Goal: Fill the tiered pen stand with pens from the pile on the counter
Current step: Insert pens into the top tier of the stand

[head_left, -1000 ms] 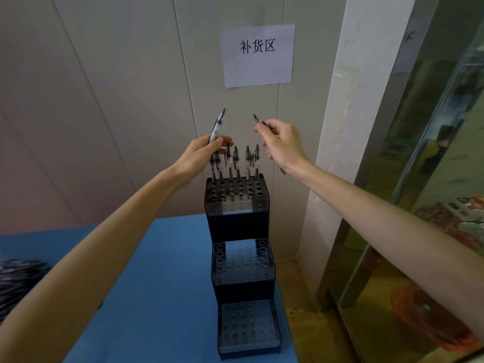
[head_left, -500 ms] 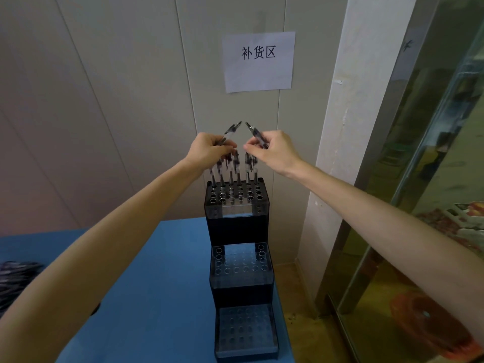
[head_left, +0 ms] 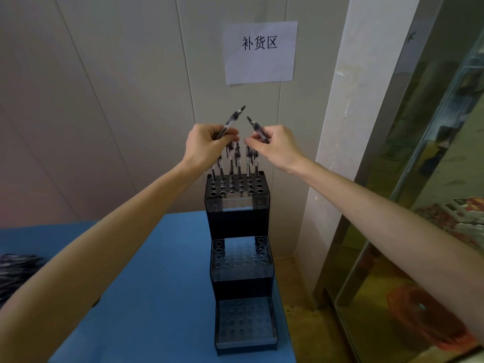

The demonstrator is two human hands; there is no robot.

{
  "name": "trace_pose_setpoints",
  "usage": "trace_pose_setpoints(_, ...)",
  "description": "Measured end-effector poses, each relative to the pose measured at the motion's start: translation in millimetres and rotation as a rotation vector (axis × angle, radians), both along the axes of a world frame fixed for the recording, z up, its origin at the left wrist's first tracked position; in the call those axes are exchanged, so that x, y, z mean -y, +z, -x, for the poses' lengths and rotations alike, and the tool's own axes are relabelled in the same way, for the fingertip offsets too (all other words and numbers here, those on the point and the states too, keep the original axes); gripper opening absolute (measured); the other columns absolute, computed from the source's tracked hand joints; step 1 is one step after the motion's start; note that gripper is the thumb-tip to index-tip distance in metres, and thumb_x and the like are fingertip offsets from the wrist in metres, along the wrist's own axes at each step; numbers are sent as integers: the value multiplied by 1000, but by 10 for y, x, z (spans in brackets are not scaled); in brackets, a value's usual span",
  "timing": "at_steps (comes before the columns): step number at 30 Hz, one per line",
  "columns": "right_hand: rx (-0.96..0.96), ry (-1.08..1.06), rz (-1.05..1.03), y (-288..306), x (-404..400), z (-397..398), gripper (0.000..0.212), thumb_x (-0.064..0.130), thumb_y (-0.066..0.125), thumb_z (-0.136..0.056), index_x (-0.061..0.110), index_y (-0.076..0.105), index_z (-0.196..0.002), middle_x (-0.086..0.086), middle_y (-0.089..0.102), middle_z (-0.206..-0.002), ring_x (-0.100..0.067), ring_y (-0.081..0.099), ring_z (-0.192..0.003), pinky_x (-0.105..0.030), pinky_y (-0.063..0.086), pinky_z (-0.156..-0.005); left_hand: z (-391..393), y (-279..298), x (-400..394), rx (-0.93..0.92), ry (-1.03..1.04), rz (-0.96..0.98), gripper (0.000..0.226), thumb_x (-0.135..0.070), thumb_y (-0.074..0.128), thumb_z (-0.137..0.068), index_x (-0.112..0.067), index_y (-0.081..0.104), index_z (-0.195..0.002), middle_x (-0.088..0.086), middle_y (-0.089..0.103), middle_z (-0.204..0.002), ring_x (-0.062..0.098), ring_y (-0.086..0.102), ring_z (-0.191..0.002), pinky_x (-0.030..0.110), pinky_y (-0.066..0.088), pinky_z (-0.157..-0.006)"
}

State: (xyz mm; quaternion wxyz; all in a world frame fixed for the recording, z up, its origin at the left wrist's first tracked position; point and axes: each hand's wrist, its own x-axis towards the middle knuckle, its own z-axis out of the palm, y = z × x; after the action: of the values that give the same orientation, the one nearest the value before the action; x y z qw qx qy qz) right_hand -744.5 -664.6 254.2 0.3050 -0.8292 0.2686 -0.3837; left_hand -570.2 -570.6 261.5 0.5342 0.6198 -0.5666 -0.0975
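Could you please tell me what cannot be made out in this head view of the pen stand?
- Pen pile: cut off by the left edge and blurred; no count possible.
- Lower ends of the pens in the left hand and right hand: hidden inside each grip.
- Back-row pens in the stand: tops overlapped by both hands.

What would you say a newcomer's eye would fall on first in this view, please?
Probably the two hands meeting mid-frame: the left hand and right hand each grip a pen above the tiered pen stand. The stand rises in three steps at the blue counter's right edge, with pens only in its top tier's back row. Above, a white paper sign hangs on the wall.
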Motion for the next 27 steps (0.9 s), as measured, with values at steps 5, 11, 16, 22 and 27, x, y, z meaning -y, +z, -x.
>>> trace_pose_setpoints(5, 29, -3, -10, -49, -4, -19, 35, 32, 70, -95, 4, 69, -75, 1, 52, -59, -6, 38, -49, -16, 32, -52, -60, -76, -96, 30, -50, 40, 15, -16, 67, -98, -11, 77, -108, 0, 79, -93, 16, 72, -74, 35, 61, -74)
trace_pose_setpoints(11, 52, -23, -42, -23, -51, -41, 51, 37, 59, -102, -6, 64, -76, 13, 39, -42, -4, 32, -40, -16, 25, -46, -63, -176, -113, 75, -27, -11, 19, -27, 66, -99, -13, 78, -104, 10, 73, -75, 21, 46, -54, 36, 44, -54)
trace_pose_setpoints(16, 182, -72, -63, -20, -76, 9, 52, 39, 40, -109, 5, 68, -83, 9, 38, -50, -10, 33, -45, -29, 27, -49, 2, -133, -174, 9, -30, 2, 31, -33, 56, -104, -8, 73, -105, 3, 53, -66, 13, 41, -54, 28, 38, -52)
trace_pose_setpoints(22, 278, -80, -112, 8, -74, 118, 27, 32, 42, -106, 16, 64, -104, 10, 45, -60, -7, 38, -52, -30, 30, -51, -33, -135, -257, -140, 214, 168, 44, -45, 43, -105, -16, 47, -73, 3, 49, -69, 19, 42, -64, 40, 39, -63)
trace_pose_setpoints(27, 297, -53, -100, 2, -224, 179, 23, 23, 42, -108, 13, 62, -108, 0, 52, -68, -11, 49, -55, -30, 41, -53, 30, -166, -390, -273, 141, 157, 49, -51, 30, -107, -24, 33, -67, -4, 34, -63, 13, 31, -57, 32, 27, -57)
